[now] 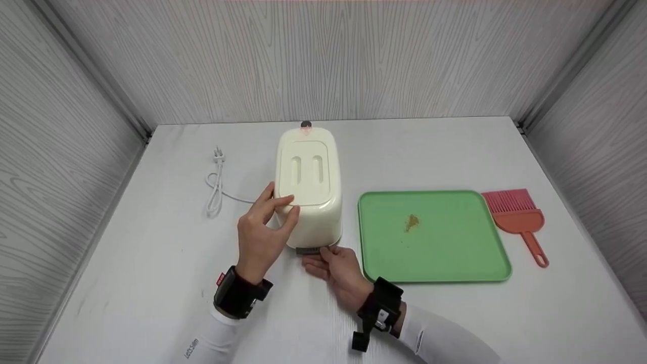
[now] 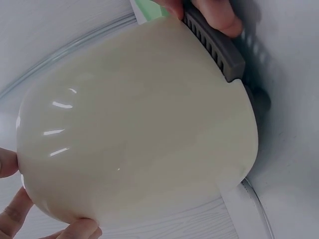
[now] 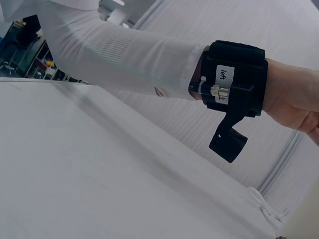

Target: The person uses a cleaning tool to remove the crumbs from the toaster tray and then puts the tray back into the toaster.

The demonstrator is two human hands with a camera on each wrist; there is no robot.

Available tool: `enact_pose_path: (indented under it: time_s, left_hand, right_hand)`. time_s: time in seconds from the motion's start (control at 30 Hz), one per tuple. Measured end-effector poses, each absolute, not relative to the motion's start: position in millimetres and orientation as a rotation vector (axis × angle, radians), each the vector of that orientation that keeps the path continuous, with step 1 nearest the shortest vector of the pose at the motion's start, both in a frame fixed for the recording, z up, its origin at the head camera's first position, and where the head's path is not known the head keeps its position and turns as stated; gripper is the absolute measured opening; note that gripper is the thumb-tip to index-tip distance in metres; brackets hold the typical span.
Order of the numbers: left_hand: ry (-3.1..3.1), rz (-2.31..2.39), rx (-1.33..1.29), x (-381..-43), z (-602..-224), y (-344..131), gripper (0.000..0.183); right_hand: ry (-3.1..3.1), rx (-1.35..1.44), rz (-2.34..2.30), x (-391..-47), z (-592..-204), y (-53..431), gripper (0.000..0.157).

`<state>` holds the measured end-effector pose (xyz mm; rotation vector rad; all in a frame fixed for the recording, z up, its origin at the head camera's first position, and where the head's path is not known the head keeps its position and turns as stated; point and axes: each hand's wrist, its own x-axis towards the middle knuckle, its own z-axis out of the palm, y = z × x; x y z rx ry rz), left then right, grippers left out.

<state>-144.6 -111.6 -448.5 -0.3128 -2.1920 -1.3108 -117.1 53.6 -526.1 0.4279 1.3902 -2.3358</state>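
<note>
A cream toaster with a lid over its top stands on the table, its narrow end facing me. My left hand holds its near left top corner with bent fingers and thumb. In the left wrist view, those fingertips touch the glossy toaster. Low on the near end is the dark grey edge of a crumb tray. My right hand pinches this edge, thumb above and fingers below. The left wrist view shows the ribbed crumb tray close against the toaster base. The right wrist view shows little of the right hand's work.
Right of the toaster lies a green serving tray with brown crumbs on it. A pink-bristled brush with an orange handle lies beside its right edge. Left of the toaster, a white power cord lies loosely looped. Wood-grain panels enclose the table.
</note>
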Motion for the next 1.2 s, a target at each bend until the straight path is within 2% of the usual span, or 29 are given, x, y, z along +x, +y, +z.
enact_pose_path:
  time_s: [1.2]
  left_hand:
    - [-2.205, -1.328, -0.277, -145.4, -449.2, -111.8, 0.021]
  right_hand:
    - [1.379, 0.438, -2.334, -109.2, -524.4, 58.2, 0.033]
